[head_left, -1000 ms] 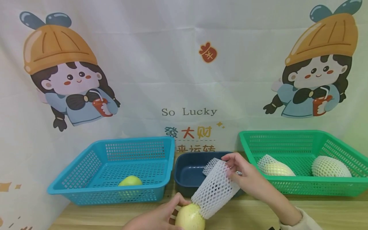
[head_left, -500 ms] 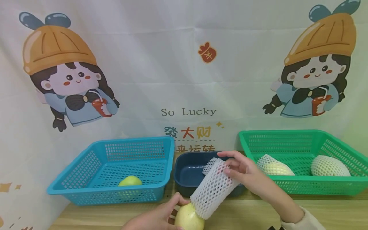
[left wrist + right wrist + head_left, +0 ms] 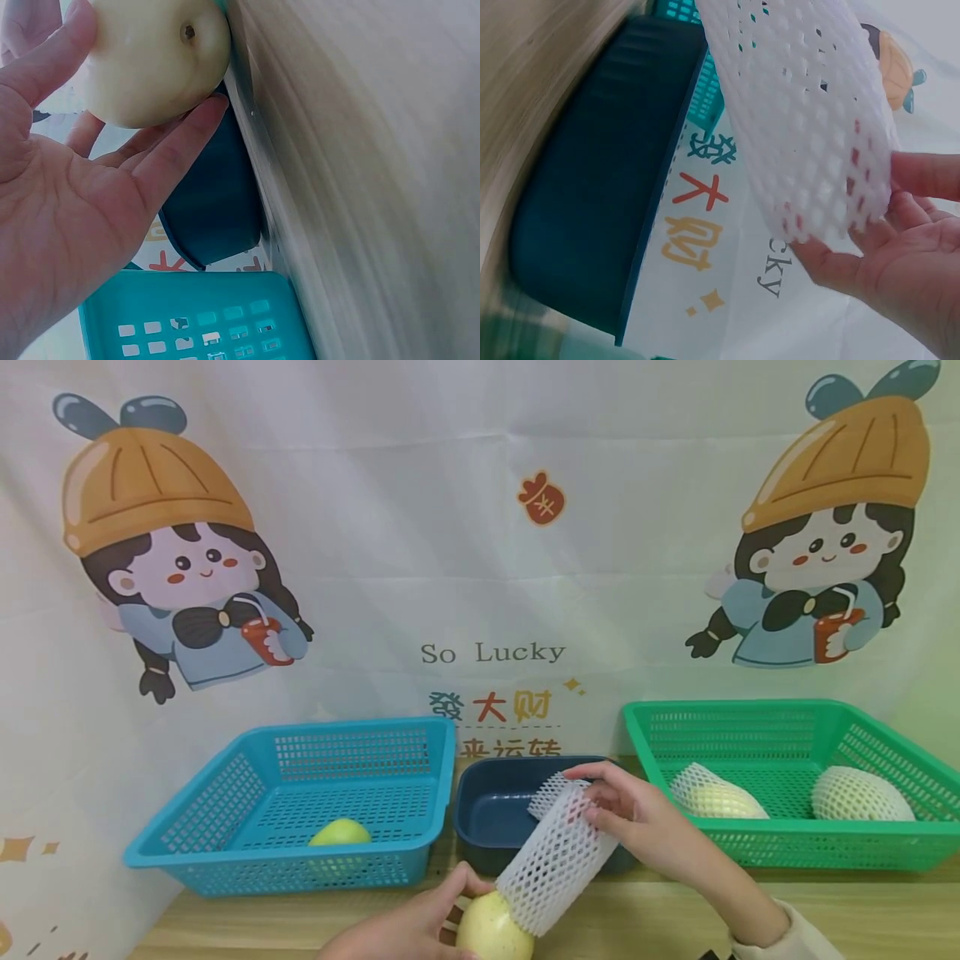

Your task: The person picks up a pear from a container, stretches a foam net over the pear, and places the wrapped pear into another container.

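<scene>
My left hand [image 3: 423, 922] grips a pale yellow pear [image 3: 495, 931] low over the front of the table, its fingers and thumb round the sides. The left wrist view shows the pear's smooth skin and a small dark dimple [image 3: 188, 32]. A white foam fruit net [image 3: 557, 860] slants up from the pear, its lower end against the fruit's upper right side. My right hand [image 3: 637, 814] holds the net's upper end, with some fingers inside the opening and the thumb [image 3: 926, 176] outside. Inside the net, fingertips show through the mesh.
Behind the hands stands a dark blue basin [image 3: 487, 827] with another foam net [image 3: 547, 797] in it. On the left, a blue basket [image 3: 255, 864] contains a green fruit [image 3: 341, 832]. At right, a green basket [image 3: 810, 843] contains two net-wrapped fruits [image 3: 862, 795]. A printed cloth [image 3: 480, 568] hangs behind.
My right hand has shifted slightly left, its index finger now stretched farther over the net's upper end. The left hand and the pear have hardly moved.
</scene>
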### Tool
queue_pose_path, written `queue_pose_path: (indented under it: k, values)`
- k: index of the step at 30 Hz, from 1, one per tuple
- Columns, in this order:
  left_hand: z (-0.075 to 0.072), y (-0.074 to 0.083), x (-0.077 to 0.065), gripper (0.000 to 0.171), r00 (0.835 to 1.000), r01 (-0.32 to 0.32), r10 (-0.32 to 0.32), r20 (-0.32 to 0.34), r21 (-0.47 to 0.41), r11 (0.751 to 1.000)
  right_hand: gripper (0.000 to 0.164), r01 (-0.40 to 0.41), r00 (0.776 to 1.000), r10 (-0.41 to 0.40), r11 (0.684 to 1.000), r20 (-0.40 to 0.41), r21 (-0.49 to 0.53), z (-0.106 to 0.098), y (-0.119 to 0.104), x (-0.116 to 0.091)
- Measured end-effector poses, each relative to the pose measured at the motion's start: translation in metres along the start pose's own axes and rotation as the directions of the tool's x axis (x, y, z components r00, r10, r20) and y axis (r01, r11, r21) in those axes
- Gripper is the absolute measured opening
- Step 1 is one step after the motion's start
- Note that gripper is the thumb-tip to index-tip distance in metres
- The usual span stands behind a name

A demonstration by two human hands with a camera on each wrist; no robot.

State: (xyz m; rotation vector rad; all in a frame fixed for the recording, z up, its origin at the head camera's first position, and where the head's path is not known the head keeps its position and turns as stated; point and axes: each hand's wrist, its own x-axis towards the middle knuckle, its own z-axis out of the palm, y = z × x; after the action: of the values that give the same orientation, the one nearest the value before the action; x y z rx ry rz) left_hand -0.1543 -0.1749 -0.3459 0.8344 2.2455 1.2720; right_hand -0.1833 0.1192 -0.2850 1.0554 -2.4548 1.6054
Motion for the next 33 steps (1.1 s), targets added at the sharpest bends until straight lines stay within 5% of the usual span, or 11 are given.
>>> queue_pose_path:
  k: [7, 18, 27, 33]
  values:
    - [0.0, 0.001, 0.001, 0.049, 1.0, 0.018, -0.018, 0.0, -0.014, 1.0, 0.036, -0.01, 0.996, -0.012, 0.967, -0.084, -0.255, 0.007, 0.0, 0.001]
    - [0.003, 0.005, 0.004, 0.056, 0.996, 0.091, -0.091, 0.003, -0.138, 0.986, 0.031, 0.024, 0.997, -0.042, 0.968, -0.067, -0.249, 0.016, 0.001, 0.001]
    - [0.005, -0.001, 0.008, 0.065, 0.998, -0.039, 0.036, -0.056, -0.051, 0.998, 0.03, 0.048, 0.998, -0.057, 0.973, -0.033, -0.225, 0.028, 0.006, 0.002]
    - [0.001, 0.001, 0.008, 0.076, 1.0, 0.007, -0.008, -0.005, -0.03, 1.0, 0.029, 0.073, 0.997, -0.072, 0.968, 0.015, -0.239, 0.034, 0.008, 0.002]
